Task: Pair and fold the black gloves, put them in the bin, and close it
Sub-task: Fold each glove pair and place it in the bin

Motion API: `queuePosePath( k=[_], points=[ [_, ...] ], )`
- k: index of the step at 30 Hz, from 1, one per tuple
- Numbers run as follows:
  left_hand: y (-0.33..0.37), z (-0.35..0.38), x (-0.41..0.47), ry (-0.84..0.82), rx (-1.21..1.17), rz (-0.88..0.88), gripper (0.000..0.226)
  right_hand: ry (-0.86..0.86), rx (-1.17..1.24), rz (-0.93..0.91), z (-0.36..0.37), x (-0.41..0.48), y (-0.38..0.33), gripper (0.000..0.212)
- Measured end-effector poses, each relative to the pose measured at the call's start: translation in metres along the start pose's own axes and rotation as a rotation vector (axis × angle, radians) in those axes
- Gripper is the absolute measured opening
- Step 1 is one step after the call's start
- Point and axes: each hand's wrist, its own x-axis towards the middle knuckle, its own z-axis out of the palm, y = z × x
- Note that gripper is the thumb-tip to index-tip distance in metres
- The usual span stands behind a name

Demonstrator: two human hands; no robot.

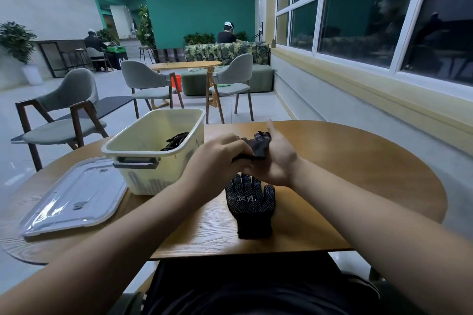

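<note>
Apparently mid-fold, the left hand (222, 152) pinches a black glove (259, 147) against the flat, outstretched right hand (277, 161), likely to smooth it; the second glove (250, 208) lies near the table's (358, 174) front edge.

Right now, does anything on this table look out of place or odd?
Nothing stands out. The bin sits upright and open, its lid flat beside it, one black glove flat on the table, a second glove between left hand and right hand.
</note>
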Motion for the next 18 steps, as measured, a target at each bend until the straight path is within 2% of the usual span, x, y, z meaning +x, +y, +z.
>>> queuePosePath(
  k=[7,9,14,18],
  points=[
    [0.007,0.021,-0.034,-0.073,-0.065,0.023,0.012,0.008,0.066,0.066,-0.040,0.016,0.015,0.109],
    [0.008,0.027,-0.041,-0.101,-0.078,0.019,0.013,0.013,0.156,0.076,-0.047,0.021,0.018,0.111],
    [0.012,0.041,-0.059,-0.185,-0.142,-0.048,0.015,-0.085,0.126,0.036,-0.060,0.027,0.030,0.109],
    [0.014,0.047,-0.070,-0.247,-0.187,-0.105,0.017,0.054,0.050,0.022,-0.068,0.025,0.035,0.101]
  ],
)
